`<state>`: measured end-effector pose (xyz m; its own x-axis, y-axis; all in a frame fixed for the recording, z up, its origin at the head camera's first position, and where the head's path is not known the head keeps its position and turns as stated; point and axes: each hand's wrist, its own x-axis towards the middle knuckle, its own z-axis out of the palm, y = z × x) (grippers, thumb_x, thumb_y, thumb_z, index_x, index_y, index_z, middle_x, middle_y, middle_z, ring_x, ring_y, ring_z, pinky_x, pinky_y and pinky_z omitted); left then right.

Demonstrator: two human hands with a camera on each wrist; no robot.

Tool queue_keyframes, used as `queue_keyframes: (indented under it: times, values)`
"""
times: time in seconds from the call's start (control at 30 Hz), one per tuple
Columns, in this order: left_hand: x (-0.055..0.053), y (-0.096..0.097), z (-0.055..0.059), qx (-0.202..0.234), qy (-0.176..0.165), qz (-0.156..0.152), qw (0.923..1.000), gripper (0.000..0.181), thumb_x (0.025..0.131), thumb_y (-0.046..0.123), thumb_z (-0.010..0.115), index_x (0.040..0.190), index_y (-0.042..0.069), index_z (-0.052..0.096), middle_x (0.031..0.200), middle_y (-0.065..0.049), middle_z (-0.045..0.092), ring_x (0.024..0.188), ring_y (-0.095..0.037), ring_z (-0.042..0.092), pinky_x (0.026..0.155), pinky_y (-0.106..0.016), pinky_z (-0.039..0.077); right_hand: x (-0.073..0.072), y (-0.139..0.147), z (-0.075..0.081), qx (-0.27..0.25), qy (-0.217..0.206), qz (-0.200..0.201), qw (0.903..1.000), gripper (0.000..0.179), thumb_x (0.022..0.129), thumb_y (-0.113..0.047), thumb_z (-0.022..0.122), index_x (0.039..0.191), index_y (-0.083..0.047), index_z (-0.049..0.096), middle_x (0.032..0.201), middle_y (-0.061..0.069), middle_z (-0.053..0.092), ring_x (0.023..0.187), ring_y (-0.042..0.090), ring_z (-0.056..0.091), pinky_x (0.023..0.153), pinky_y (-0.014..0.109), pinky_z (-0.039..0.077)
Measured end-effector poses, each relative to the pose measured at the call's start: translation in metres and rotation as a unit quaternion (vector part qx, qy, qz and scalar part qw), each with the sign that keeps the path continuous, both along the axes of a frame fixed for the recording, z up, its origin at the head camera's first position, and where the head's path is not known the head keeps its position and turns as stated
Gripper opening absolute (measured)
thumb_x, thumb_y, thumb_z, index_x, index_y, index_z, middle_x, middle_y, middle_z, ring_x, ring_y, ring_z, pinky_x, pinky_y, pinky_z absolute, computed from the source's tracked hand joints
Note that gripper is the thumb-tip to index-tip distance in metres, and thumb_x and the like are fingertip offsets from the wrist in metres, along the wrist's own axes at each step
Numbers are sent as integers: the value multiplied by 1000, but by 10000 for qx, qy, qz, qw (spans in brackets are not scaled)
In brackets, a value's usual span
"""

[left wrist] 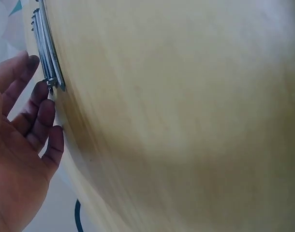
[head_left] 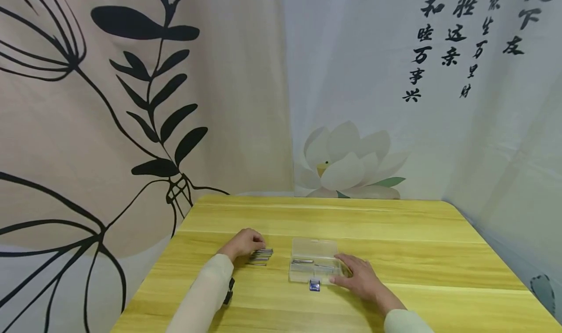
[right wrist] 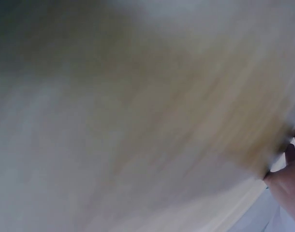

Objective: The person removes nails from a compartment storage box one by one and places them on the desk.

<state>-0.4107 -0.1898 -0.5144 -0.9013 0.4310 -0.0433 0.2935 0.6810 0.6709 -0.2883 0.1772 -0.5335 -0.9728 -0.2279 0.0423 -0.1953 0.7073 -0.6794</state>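
Observation:
My left hand [head_left: 247, 243] is at a row of thin metal rods [head_left: 261, 256], which look like nails or screws, on the table. In the left wrist view its thumb and fingertips are apart, beside the ends of the rods [left wrist: 47, 50]; no rod shows clearly pinched. A clear plastic box [head_left: 303, 276] with a raised lid [head_left: 314, 247] lies to the right. Several similar rods [head_left: 303, 261] rest in its compartments. My right hand [head_left: 361, 277] grips the box's right side, thumb at the front and fingers behind. The right wrist view catches only part of this hand [right wrist: 287, 183], blurred.
A small blue piece [head_left: 314, 285] sits at the box's front edge. Beneath everything is a wood-grain table [head_left: 395, 235]. A printed curtain [head_left: 246, 104] hangs behind it. A dark band [head_left: 229, 291] shows by the left wrist.

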Motion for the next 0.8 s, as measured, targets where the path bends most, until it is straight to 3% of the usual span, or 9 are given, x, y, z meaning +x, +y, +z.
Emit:
queue_keyframes:
  times: [0.27,0.63,0.8]
  values:
    - [-1,2,10,132,-41,-70,9999,21,99,13,62,83,1,70,77,-9,65,64,-13,46,64,-32,41,0,-1,3,-27,-9,5,10000,71,87,-44,75,145,-10,50,148,21,45,138,50,31,110,69,1]
    - [5,25,27,187,293,-512,9981,17,99,16,63,99,3,73,83,4,62,70,-12,49,66,-32,44,0,-1,5,112,62,-14,9999,70,86,-44,75,143,-11,52,146,19,48,136,49,34,109,70,5]
    - [6,37,29,344,301,-618,9970,16,98,15,64,102,3,74,94,2,67,74,-13,53,68,-33,46,-1,-1,4,77,102,-29,9999,70,86,-43,76,142,-9,53,145,20,48,134,50,36,108,69,16]
